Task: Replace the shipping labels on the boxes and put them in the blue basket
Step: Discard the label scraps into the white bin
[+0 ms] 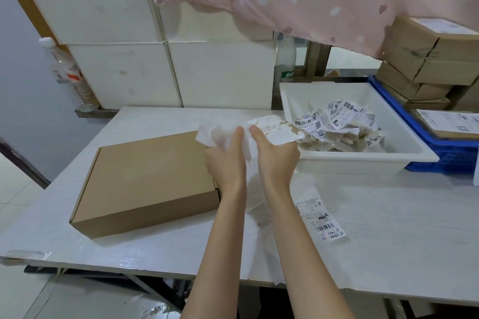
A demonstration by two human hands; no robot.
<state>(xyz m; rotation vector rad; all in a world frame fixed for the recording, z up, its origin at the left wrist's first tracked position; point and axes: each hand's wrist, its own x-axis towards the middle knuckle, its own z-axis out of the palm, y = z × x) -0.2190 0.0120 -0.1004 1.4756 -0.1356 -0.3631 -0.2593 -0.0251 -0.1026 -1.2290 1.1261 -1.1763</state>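
Two hands, left (225, 160) and right (276, 156), gripping one peeled label (269, 129), one flat box (147, 184) beside.

Left of the left hand (225, 160) lies a matt brown cardboard box (147, 181), both hands crumple thin white paper (269, 129) with torn brown backing, right of the right hand (277, 158) sits a smooth white plastic tray (363, 160), beyond it a glossy blue plastic basket (445, 155).
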